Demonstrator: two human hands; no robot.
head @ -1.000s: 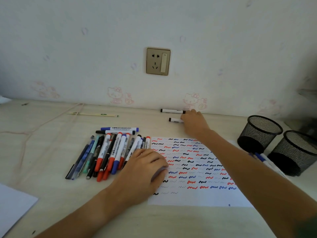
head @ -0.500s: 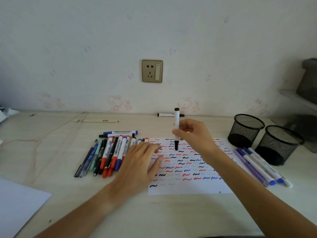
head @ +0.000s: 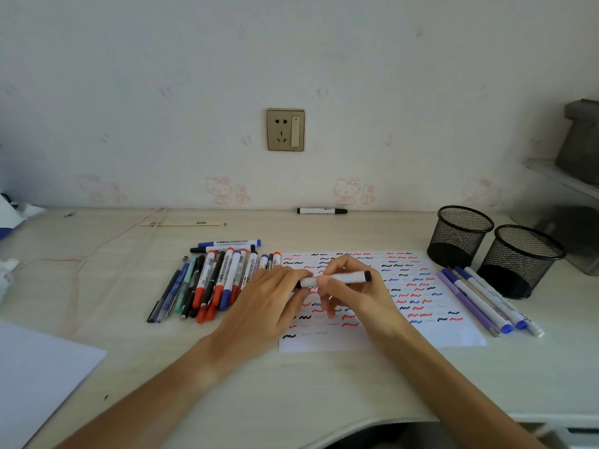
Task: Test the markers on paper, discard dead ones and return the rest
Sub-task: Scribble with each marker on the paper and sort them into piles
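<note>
Black-capped marker (head: 337, 279) sits pinched between our left hand (head: 269, 306) and right hand (head: 353, 293) above the paper (head: 453, 332); uncapping looks underway, so next we pull apart and scribble.

home desk — cartoon-cat wallpaper (head: 353, 191) | wall socket (head: 285, 129) | mesh pen cups (head: 460, 235)

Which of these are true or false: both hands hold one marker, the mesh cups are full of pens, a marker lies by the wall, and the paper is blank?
1. Both the left hand and the right hand hold one black-capped marker. True.
2. The two mesh cups are full of pens. False: no pens stick out of them; some lie on the desk beside them.
3. A lone marker by the wall lies flat. True.
4. The test paper is blank. False: it carries red, blue and black squiggles.
</note>
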